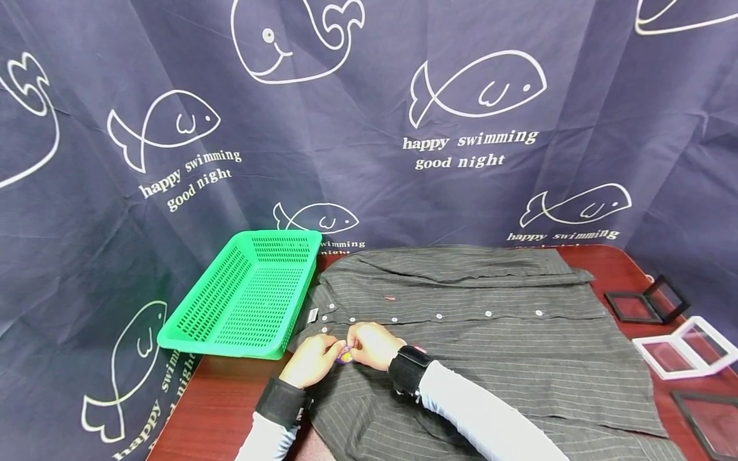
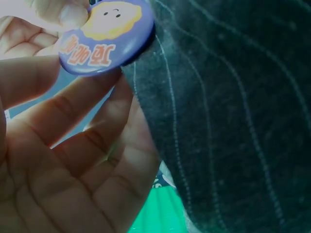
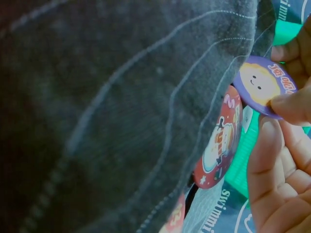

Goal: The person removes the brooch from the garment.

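Observation:
A dark grey pinstriped button-up shirt (image 1: 496,358) lies spread over the table. My left hand (image 1: 311,362) and right hand (image 1: 375,346) meet near its collar end. Between their fingertips is a purple round pin badge (image 1: 344,355), its printed yellow smiling face (image 2: 112,19) visible in both wrist views. Thumb and fingers of both hands pinch around the badge's rim, right at a raised fold of the cloth (image 2: 218,107). The badge's back is hidden. Beside it, a red round badge (image 3: 221,141) with a cartoon print sits on the shirt.
A green plastic basket (image 1: 259,351) stands at the left on the reddish table (image 1: 225,390). At the right are a black folding frame (image 1: 634,307), a white folding frame (image 1: 671,355) and a dark-edged frame (image 1: 692,422). A blue fish-print curtain (image 1: 380,166) hangs behind.

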Motion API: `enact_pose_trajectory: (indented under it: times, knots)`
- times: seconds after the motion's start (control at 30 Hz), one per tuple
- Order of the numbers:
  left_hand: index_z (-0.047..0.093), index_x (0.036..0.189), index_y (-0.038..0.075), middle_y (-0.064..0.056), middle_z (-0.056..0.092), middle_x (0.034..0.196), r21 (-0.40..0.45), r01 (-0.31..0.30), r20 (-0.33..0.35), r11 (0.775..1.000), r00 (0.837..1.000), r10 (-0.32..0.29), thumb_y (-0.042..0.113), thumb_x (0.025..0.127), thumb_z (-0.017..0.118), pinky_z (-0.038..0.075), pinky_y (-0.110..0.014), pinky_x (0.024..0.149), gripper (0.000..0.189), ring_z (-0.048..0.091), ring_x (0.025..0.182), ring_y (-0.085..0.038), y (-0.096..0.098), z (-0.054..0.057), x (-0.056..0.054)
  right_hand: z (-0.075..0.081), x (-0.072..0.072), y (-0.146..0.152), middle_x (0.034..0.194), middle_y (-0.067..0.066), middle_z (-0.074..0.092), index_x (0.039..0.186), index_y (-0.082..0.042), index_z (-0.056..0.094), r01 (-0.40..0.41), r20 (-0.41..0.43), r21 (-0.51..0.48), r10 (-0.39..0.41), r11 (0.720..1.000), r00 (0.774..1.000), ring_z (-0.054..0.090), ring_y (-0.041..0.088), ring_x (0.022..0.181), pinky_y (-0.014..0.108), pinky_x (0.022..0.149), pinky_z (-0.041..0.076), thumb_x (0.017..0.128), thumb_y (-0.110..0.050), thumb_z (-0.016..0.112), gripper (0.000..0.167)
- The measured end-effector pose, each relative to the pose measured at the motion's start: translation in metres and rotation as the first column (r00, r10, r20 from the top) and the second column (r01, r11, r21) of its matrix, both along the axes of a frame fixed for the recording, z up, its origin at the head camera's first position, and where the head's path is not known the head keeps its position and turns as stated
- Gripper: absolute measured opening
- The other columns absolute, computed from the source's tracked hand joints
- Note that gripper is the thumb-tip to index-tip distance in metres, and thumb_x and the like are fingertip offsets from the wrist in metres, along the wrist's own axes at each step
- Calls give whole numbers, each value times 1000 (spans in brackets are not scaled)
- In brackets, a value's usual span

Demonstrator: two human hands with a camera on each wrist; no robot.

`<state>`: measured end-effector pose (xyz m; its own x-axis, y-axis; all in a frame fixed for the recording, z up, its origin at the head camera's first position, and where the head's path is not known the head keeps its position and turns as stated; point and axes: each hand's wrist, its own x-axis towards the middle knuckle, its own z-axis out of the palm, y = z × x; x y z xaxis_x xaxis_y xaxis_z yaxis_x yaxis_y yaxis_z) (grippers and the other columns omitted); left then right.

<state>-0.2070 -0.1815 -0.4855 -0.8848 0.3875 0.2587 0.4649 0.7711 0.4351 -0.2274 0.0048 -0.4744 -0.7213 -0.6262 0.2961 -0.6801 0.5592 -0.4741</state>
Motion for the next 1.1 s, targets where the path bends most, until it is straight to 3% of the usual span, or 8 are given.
enact_pose_trajectory:
  times: [0.4, 0.67, 0.93, 1.1]
  knots:
    - [59, 61, 12, 9, 51, 65, 26, 61, 87, 998, 994, -63, 25, 96, 61, 38, -19, 56, 37, 44, 61, -1, -3, 4, 3, -1, 3, 4, 72, -2, 60, 75, -11, 59, -33, -65, 6, 33, 999, 997, 54, 6, 65, 16, 61, 42, 71, -5, 74, 17]
    - [68, 71, 13, 12, 55, 65, 34, 84, 140, 996, 986, -88, 32, 96, 61, 39, -18, 57, 32, 44, 62, 0, -7, 6, 3, -1, 8, 4, 73, -4, 57, 74, -11, 59, -66, -209, 21, 69, 998, 976, 50, 5, 63, 16, 60, 42, 69, -4, 72, 16]
    - [71, 77, 10, 8, 60, 69, 23, 114, 124, 993, 986, -116, 27, 95, 62, 42, -20, 60, 26, 48, 66, 0, -6, 11, 7, -2, 9, 1, 70, -4, 56, 72, -13, 58, -97, -325, -6, 90, 995, 941, 50, 7, 61, 19, 58, 42, 65, -3, 71, 17]
    - [70, 77, 13, 9, 59, 70, 2, 105, 106, 994, 989, -105, 28, 94, 63, 42, -19, 61, 24, 48, 67, 0, -7, 9, 9, -1, 12, 1, 72, -3, 58, 73, -12, 59, -78, -308, 39, 86, 996, 947, 55, 10, 64, 19, 60, 45, 67, -2, 72, 17]
